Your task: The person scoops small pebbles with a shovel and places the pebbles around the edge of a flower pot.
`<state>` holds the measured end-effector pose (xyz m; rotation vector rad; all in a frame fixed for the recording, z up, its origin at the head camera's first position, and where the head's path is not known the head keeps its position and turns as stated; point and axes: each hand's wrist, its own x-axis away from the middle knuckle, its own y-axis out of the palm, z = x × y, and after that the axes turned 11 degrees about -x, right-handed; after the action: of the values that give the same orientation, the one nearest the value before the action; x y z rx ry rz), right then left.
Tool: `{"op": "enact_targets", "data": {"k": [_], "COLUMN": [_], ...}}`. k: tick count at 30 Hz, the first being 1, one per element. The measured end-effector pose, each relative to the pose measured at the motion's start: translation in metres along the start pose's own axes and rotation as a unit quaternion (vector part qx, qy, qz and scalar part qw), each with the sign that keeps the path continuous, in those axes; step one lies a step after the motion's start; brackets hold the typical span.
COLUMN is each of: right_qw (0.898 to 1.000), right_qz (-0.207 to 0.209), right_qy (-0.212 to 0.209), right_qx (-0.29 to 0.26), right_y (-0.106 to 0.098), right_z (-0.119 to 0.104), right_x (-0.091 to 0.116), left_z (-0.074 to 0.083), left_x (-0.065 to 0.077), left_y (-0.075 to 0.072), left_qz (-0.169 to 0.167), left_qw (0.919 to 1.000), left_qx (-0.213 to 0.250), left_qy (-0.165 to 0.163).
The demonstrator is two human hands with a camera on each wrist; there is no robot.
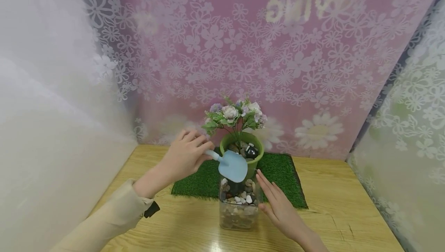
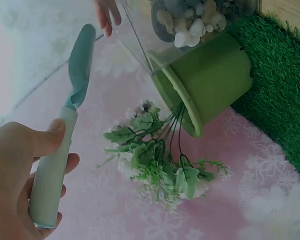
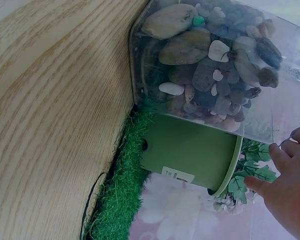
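Observation:
My left hand (image 1: pixel 185 153) grips the pale handle of a light blue trowel (image 1: pixel 233 167), thumb along the handle in the left wrist view. The blade is over the clear plastic container (image 1: pixel 240 223), near the green flowerpot (image 2: pixel 207 75), and I see no stones on it. Several pebbles (image 1: pixel 245 198) in white, grey and brown fill the lower part of the container. Beside its right upper edge is my right hand (image 1: pixel 283 211), fingers extended, fingertips right at the rim. Behind the container stands the pot, with white and purple flowers (image 1: pixel 230 113) and stones inside.
A green artificial grass mat (image 1: pixel 283 178) lies under the pot on the wooden table (image 1: pixel 326 194). A pink flowered curtain (image 1: pixel 215 66) hangs behind, and pale sheets close off the left (image 1: pixel 62 109) and right (image 1: pixel 410 159) sides.

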<state>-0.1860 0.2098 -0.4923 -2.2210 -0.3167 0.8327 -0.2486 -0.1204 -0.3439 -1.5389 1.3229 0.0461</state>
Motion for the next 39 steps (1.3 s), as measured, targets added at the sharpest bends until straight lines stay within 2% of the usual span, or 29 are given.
{"op": "enact_targets", "data": {"k": [6,11,14,19,22,27,30,32,39], "right_qw": [1.000,1.000,1.000,1.000,1.000,1.000,1.000,1.000,1.000], "right_qz": [0.000,-0.011,-0.012,-0.006,-0.007,-0.006,-0.008,-0.008,-0.009], "right_qy": [-0.003,0.006,0.005,0.000,0.001,0.002,0.004,0.006,0.011], "right_qx": [0.001,0.000,0.000,-0.002,-0.001,-0.005,-0.007,-0.007,-0.003], "right_y": [0.000,0.002,0.002,0.001,0.001,0.001,0.001,0.001,0.001], "right_z": [0.001,0.003,0.003,0.001,0.001,0.001,0.001,0.001,0.001], "right_x": [0.000,0.001,0.001,0.000,0.000,0.000,0.000,0.000,0.001], "left_z": [0.010,0.013,0.016,0.019,0.023,0.032,0.034,0.033,0.037], "left_x": [-0.005,-0.011,-0.013,-0.017,-0.021,-0.027,-0.030,-0.031,-0.036], "left_y": [-0.005,-0.006,-0.007,-0.009,-0.010,-0.011,-0.011,-0.012,-0.013], "left_qz": [-0.026,-0.054,-0.066,-0.065,-0.057,-0.029,-0.021,-0.025,-0.068], "left_qw": [0.9968,0.9914,0.9876,0.9820,0.9753,0.9573,0.9483,0.9475,0.9563], "left_qx": [-0.030,-0.033,-0.042,-0.073,-0.099,-0.141,-0.163,-0.161,-0.108], "left_qy": [0.069,0.114,0.136,0.162,0.189,0.251,0.271,0.275,0.263]}}
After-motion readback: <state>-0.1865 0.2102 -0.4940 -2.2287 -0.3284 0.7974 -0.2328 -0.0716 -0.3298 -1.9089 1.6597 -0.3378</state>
